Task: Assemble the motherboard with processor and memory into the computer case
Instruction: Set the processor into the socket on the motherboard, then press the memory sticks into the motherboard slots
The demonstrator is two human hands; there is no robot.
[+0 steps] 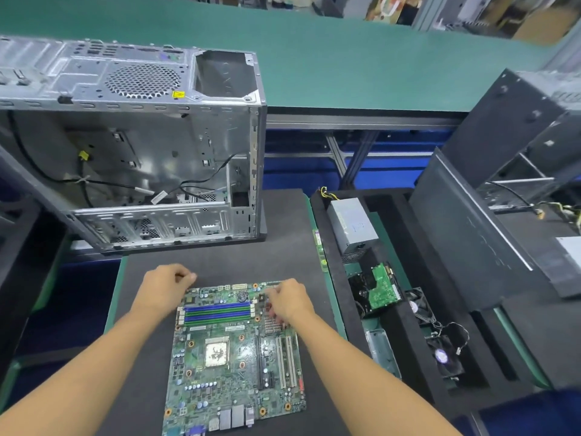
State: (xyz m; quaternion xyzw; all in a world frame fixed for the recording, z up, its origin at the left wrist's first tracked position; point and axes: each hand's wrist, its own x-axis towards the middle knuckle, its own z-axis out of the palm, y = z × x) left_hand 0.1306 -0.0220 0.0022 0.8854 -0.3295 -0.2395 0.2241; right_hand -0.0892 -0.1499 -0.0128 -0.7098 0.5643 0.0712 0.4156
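Left hand (pixel 166 286) grips the green rectangular motherboard (pixel 232 357) at its far-left corner, right hand (pixel 289 302) curled far-right, hold unclear; grey metal case (pixel 157 152) straight beyond.

Both bare forearms reach in from the lower edge, the left from 7 o'clock and the right from 5 o'clock, converging toward 12. The left hand (pixel 166 286) and right hand (pixel 289 300) lie palm-down with fingers curled under; whether they grip anything cannot be told.
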